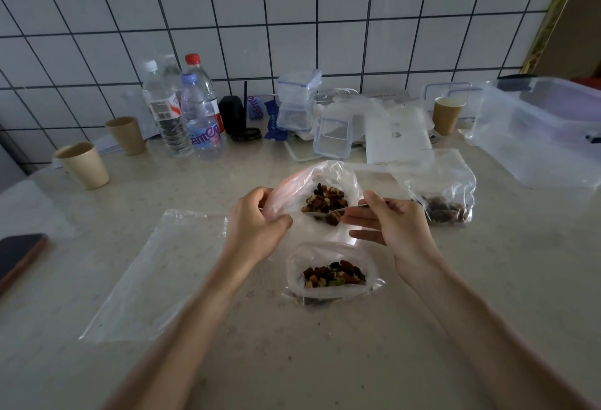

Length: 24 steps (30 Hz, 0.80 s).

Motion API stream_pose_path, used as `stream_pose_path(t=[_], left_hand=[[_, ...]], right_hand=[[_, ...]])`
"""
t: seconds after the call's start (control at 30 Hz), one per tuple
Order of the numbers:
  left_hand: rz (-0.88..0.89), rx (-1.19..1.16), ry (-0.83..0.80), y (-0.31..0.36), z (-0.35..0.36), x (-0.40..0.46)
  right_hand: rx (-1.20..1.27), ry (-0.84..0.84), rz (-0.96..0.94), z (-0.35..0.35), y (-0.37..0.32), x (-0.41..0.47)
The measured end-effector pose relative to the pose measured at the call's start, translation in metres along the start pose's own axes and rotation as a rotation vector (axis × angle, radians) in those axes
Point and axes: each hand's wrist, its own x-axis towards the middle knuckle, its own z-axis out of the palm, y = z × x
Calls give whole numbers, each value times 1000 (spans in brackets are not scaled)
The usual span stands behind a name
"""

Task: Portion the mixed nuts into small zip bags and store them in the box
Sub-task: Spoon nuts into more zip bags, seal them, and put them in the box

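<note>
Left hand pinches the rim of the large bag of mixed nuts; right hand holds a metal spoon whose bowl lies inside that bag's mouth. Nearer the viewer than the large bag, an open small bag holds nuts. Left of it lies an empty zip bag; right of it, a filled bag; beyond that, a clear storage box.

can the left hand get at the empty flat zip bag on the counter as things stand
Probably not right away: the left hand grips the rim of the big nut bag. The flat zip bag lies just beside it with nothing on it, so letting go would free the way.
</note>
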Motion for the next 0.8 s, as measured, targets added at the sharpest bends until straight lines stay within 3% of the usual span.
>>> stream_pose_path(t=[0.3,0.5,0.8], left_hand=[[12,12,-2,-5,7,2],[-2,76,-18,-6,9,5],[8,197,-115,-5,8,3]], right_hand=[[-94,-74,6,-10,-8,1],[-112,18,-39,-18,-10,7],[-209,-2,-163,-4,1,5]])
